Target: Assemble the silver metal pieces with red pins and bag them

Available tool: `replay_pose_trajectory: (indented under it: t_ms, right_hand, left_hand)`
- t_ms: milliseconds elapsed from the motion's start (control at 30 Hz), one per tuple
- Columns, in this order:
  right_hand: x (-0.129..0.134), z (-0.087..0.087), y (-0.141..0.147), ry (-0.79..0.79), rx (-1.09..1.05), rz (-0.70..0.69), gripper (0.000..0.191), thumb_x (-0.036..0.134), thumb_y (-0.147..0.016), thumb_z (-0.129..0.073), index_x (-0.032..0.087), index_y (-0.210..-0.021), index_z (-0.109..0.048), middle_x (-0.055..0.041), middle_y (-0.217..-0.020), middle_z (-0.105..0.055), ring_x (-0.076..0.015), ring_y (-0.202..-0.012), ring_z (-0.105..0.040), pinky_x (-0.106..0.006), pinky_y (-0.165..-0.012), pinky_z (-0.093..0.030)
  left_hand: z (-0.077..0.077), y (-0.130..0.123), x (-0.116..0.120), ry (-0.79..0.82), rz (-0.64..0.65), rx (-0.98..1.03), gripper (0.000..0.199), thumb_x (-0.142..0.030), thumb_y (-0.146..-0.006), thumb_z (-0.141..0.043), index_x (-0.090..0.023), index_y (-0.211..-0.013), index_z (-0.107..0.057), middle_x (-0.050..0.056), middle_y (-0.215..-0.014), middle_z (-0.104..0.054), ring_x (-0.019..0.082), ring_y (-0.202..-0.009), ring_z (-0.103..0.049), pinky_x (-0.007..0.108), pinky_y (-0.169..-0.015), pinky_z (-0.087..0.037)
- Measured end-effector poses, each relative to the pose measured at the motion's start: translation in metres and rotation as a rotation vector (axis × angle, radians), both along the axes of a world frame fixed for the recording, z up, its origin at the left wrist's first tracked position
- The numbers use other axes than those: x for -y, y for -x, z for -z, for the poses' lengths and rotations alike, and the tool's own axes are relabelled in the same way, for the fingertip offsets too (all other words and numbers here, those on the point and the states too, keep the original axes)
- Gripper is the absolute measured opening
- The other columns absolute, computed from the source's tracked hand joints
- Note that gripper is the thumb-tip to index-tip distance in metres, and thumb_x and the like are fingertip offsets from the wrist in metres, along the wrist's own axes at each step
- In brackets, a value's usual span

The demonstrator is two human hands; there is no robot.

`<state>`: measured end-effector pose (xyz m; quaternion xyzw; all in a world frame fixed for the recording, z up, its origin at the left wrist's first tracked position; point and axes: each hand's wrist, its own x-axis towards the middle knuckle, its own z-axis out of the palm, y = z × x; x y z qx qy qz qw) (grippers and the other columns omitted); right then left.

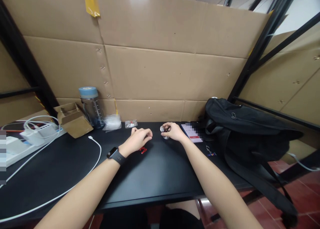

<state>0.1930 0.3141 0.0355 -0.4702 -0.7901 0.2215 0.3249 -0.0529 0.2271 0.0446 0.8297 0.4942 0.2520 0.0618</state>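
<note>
My right hand (173,131) is closed, thumb and fingers pinching a small shiny round piece (162,129), silvery or clear; its exact kind cannot be made out. A little more of something shiny shows just under the fingertips, by the tabletop. To the left, my left hand (140,139) is over the black table (152,179) with its fingers loosely curved and apart, and nothing visible in them. It wears a dark watch (113,153) on the wrist. A red cord loop (143,151) lies on the table just below this hand, partly covered by it.
At the back left stand a blue-lidded bottle (91,105), an open cardboard box (75,120), clear plastic bags (112,122) and a small packet (131,123). A white cable (100,152) curves along the left. On the right are a phone (191,132), a keychain (210,152) and a black backpack (250,129).
</note>
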Motion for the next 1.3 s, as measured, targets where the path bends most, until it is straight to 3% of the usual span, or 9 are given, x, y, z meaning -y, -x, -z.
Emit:
replay_pose_trajectory:
  t_ms: [100, 267, 500, 667, 800, 1067, 1300]
  right_hand:
    - [0.005, 0.000, 0.008, 0.023, -0.116, -0.094, 0.051, 0.033, -0.060, -0.088, 0.020, -0.108, -0.075, -0.0036, -0.096, -0.071, -0.0125, -0.072, -0.062, -0.025, -0.070, -0.051]
    - [0.019, -0.006, 0.020, 0.144, -0.315, -0.322, 0.059, 0.033, -0.062, -0.088, 0.020, -0.117, -0.070, -0.0064, -0.107, -0.071, -0.0148, -0.081, -0.065, -0.030, -0.080, -0.055]
    - [0.026, -0.006, 0.025, 0.202, -0.365, -0.383, 0.063, 0.035, -0.062, -0.089, 0.019, -0.118, -0.068, -0.0095, -0.114, -0.070, -0.0157, -0.082, -0.067, -0.033, -0.081, -0.057]
    - [0.026, -0.006, 0.025, 0.215, -0.365, -0.390, 0.063, 0.035, -0.062, -0.089, 0.019, -0.118, -0.068, -0.0105, -0.115, -0.070, -0.0156, -0.081, -0.068, -0.033, -0.080, -0.057]
    - [0.028, -0.008, 0.024, 0.237, -0.386, -0.385, 0.062, 0.034, -0.062, -0.090, 0.019, -0.118, -0.068, -0.0106, -0.116, -0.070, -0.0155, -0.081, -0.069, -0.033, -0.080, -0.057]
    - [0.029, -0.007, 0.026, 0.242, -0.458, -0.425, 0.065, 0.034, -0.061, -0.090, 0.021, -0.120, -0.067, -0.0103, -0.120, -0.068, -0.0151, -0.083, -0.069, -0.035, -0.084, -0.058]
    - [0.037, -0.012, 0.032, 0.244, -0.506, -0.435, 0.062, 0.033, -0.061, -0.090, 0.020, -0.117, -0.067, -0.0105, -0.121, -0.067, -0.0139, -0.079, -0.069, -0.032, -0.080, -0.058]
  left_hand:
    - [-0.006, -0.001, 0.000, -0.022, 0.042, 0.166, 0.014, -0.033, -0.097, -0.053, -0.024, -0.100, -0.062, 0.000, -0.094, -0.072, 0.018, -0.088, -0.065, 0.032, -0.089, -0.041]
    - [-0.012, 0.001, 0.001, -0.057, 0.052, 0.345, 0.025, -0.039, -0.097, -0.053, -0.023, -0.108, -0.068, 0.003, -0.101, -0.074, 0.019, -0.092, -0.067, 0.030, -0.087, -0.047]
    - [-0.014, 0.004, 0.000, -0.044, -0.041, 0.391, 0.027, -0.045, -0.092, -0.059, -0.021, -0.090, -0.071, 0.001, -0.089, -0.075, 0.018, -0.081, -0.067, 0.029, -0.080, -0.049]
    - [-0.012, 0.005, -0.001, -0.073, -0.065, 0.487, 0.025, -0.044, -0.081, -0.074, -0.019, -0.079, -0.068, 0.001, -0.083, -0.075, 0.018, -0.080, -0.068, 0.029, -0.080, -0.050]
    - [-0.010, 0.006, -0.002, -0.043, -0.041, 0.454, 0.019, -0.039, -0.079, -0.076, -0.021, -0.082, -0.072, 0.001, -0.086, -0.077, 0.019, -0.082, -0.070, 0.030, -0.082, -0.051]
    - [-0.008, 0.000, -0.001, -0.096, -0.035, 0.342, 0.018, -0.038, -0.091, -0.064, -0.025, -0.090, -0.076, 0.003, -0.096, -0.077, 0.022, -0.096, -0.069, 0.036, -0.092, -0.049]
    - [0.000, -0.013, 0.002, -0.282, -0.184, 0.235, 0.016, -0.036, -0.095, -0.059, -0.027, -0.092, -0.072, 0.006, -0.124, -0.063, 0.028, -0.126, -0.050, 0.050, -0.106, -0.033]
